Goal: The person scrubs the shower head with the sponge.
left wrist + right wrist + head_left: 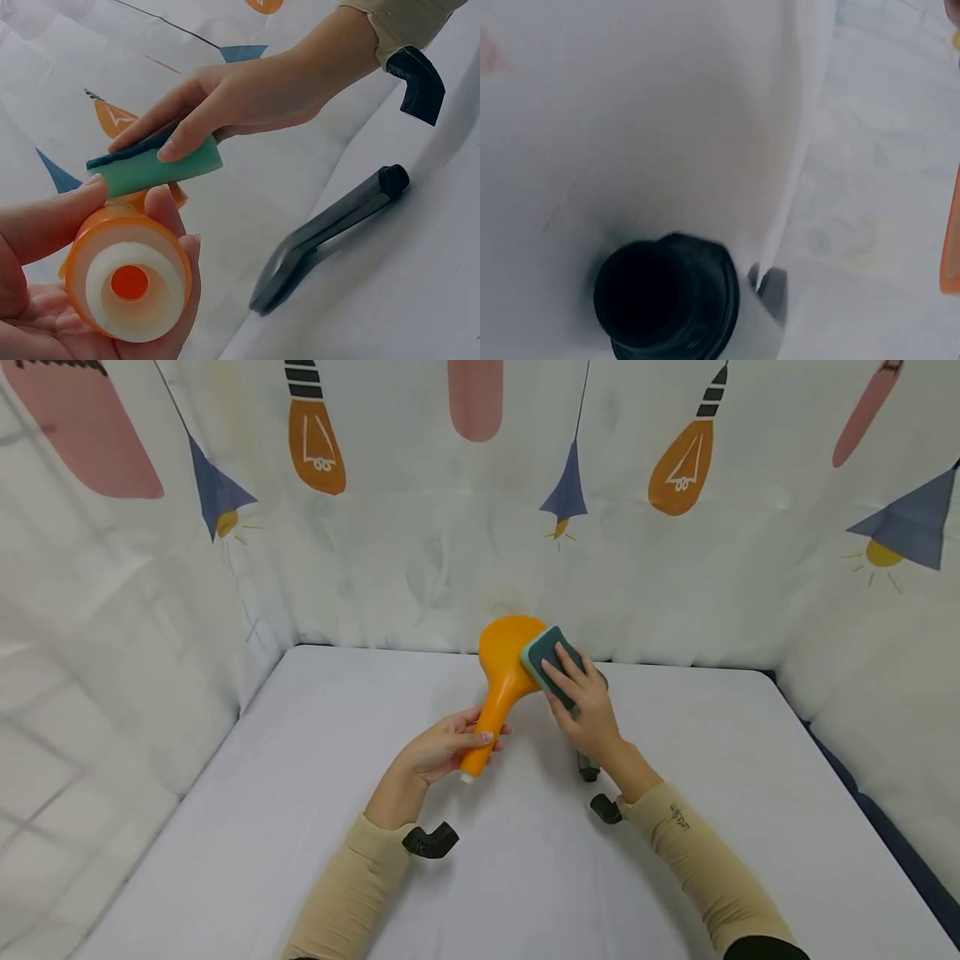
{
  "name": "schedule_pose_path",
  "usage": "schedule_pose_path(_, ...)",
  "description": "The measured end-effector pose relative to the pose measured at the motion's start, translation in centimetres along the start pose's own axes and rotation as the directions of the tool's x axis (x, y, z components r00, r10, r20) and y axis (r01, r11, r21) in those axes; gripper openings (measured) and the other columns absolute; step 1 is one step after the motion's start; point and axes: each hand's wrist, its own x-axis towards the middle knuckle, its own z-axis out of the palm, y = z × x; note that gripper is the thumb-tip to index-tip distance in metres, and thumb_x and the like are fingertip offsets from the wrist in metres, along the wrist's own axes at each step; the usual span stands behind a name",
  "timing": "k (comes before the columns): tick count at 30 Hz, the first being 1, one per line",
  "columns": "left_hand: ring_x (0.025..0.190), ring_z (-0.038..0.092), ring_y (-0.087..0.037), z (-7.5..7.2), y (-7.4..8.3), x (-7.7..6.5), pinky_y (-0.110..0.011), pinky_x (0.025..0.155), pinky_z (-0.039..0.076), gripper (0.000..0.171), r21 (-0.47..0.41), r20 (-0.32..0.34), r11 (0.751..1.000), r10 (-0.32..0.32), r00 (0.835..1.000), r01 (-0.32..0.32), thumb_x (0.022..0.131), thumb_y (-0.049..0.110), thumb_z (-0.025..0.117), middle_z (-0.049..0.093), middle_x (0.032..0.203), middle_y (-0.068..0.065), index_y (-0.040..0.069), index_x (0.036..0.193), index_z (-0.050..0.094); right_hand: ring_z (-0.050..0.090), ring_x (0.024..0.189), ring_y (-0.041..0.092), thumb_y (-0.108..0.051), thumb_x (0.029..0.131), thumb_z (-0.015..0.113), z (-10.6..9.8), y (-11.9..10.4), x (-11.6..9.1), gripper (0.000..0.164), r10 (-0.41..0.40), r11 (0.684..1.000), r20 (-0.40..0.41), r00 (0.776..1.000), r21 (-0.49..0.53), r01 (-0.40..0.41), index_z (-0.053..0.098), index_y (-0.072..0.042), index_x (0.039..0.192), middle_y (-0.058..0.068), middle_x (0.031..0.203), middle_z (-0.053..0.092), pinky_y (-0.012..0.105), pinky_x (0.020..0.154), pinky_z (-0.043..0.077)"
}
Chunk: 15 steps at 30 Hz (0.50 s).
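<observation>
My left hand [446, 747] grips the handle of an orange hand shower head [504, 647], tilted with its round head up and away. In the left wrist view the handle's open end shows a white fitting [136, 324] with a hole in it. A green sponge [538, 653] with a dark scouring side is pinched between the thumb and fingers of my right hand [592, 714]. It lies against the right edge of the orange head. Under the right hand, a dark grey tube-like piece [330, 232], perhaps another shower head, rests on the table.
A white-covered table [315, 827] spreads beneath both hands. White fabric walls [420, 568] with printed lamps and bulbs enclose its back and sides. The black end [656, 300] of the grey piece looms close in the right wrist view.
</observation>
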Motion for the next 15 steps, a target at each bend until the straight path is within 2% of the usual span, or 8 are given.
schedule_pose_path(3, 0.099, 0.065, -0.016, 0.1, -0.2, -0.3, -0.03, 0.087, 0.055, 0.053, -0.009, -0.004, 1.0, -0.007, 1.0, 0.007, 0.104, 0.003, 0.048, 0.066, 0.119, -0.002, -0.007, 0.153, 0.032, 0.039, 0.135, 0.058, -0.002, 0.088, 0.071, 0.0, -0.6, -0.2, 0.047, -0.085, 0.996, 0.056, 0.995, -0.014, 0.086, 0.065, -0.001, 0.135, 0.025, 0.149, 0.049, 0.072, 0.104, 0.035)
schedule_pose_path(5, 0.099, 0.065, -0.016, 0.1, -0.2, -0.3, -0.029, 0.086, 0.055, 0.052, -0.007, -0.007, 1.0, -0.001, 1.0, 0.001, 0.104, 0.002, 0.048, 0.066, 0.119, -0.002, -0.008, 0.153, 0.032, 0.039, 0.135, 0.058, -0.005, 0.09, 0.071, -0.2, -0.5, -0.2, 0.046, -0.104, 0.994, 0.08, 0.991, -0.006, 0.105, 0.065, -0.002, 0.135, 0.024, 0.149, 0.05, 0.071, 0.105, 0.034)
schedule_pose_path(7, 0.1, 0.064, -0.016, 0.1, -0.2, -0.2, -0.029, 0.086, 0.055, 0.05, -0.009, -0.008, 1.0, 0.006, 1.0, -0.006, 0.104, 0.002, 0.048, 0.065, 0.119, -0.002, -0.008, 0.152, 0.033, 0.038, 0.138, 0.056, -0.008, 0.094, 0.07, -0.5, -0.1, -0.2, 0.043, -0.086, 0.996, 0.072, 0.994, 0.005, 0.086, 0.064, -0.001, 0.135, 0.025, 0.149, 0.049, 0.068, 0.108, 0.033)
schedule_pose_path(12, 0.104, 0.063, -0.019, -0.1, 0.0, -0.1, -0.032, 0.09, 0.055, 0.049, -0.016, -0.004, 1.0, 0.0, 1.0, 0.0, 0.105, 0.003, 0.047, 0.066, 0.12, -0.003, -0.006, 0.152, 0.034, 0.036, 0.141, 0.052, -0.02, 0.104, 0.061, -0.8, 0.8, -0.2, 0.041, 0.018, 1.0, -0.026, 1.0, 0.015, -0.017, 0.062, 0.006, 0.135, 0.029, 0.148, 0.048, 0.065, 0.114, 0.028)
schedule_pose_path(15, 0.104, 0.063, -0.019, -0.2, 0.1, -0.1, -0.033, 0.091, 0.055, 0.05, -0.017, 0.011, 1.0, -0.003, 1.0, 0.003, 0.105, 0.003, 0.048, 0.065, 0.121, -0.004, -0.006, 0.152, 0.033, 0.036, 0.141, 0.053, -0.022, 0.104, 0.06, -0.7, 0.4, -0.3, 0.041, 0.012, 1.0, -0.027, 1.0, -0.002, -0.012, 0.062, 0.004, 0.135, 0.027, 0.149, 0.048, 0.067, 0.112, 0.029)
